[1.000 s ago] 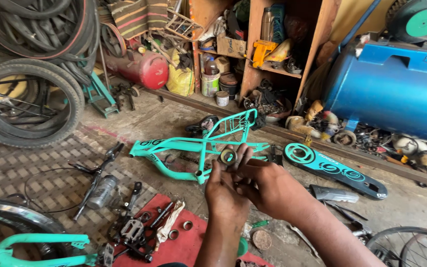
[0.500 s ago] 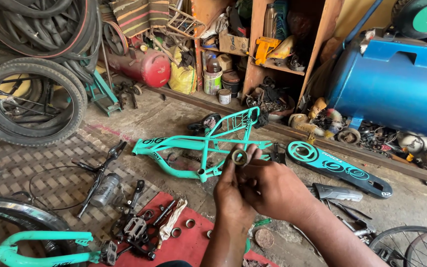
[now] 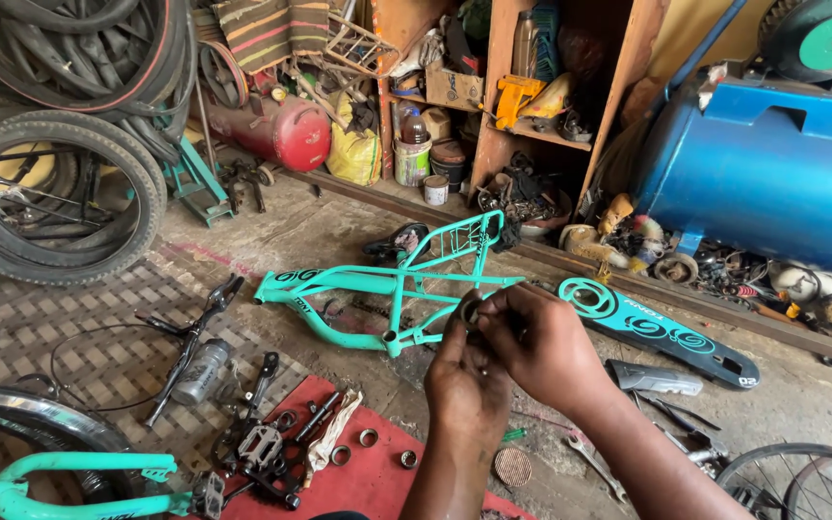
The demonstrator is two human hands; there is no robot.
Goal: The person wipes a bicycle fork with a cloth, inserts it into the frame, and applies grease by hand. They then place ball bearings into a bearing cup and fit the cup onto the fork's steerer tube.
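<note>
My left hand (image 3: 467, 385) and my right hand (image 3: 541, 347) are raised together in the middle of the view, both pinching a small round metal ring, like a bearing cup (image 3: 471, 310). Fingers of the right hand cover most of it. Behind the hands a teal bicycle frame (image 3: 377, 289) lies flat on the concrete floor. A teal and black chain guard (image 3: 652, 327) lies to its right.
A red mat (image 3: 377, 481) holds pedals (image 3: 262, 448), rings and a rag. Black handlebars (image 3: 190, 332), a grey bottle, tyres (image 3: 50, 193), a red tank (image 3: 286, 130), a blue tank (image 3: 772, 173), wooden shelves and a wrench (image 3: 594, 462) surround me.
Both hands have stayed together on the small ring, shifting slightly right and lower in view as my head moved. The fingers turned a little around the part.
</note>
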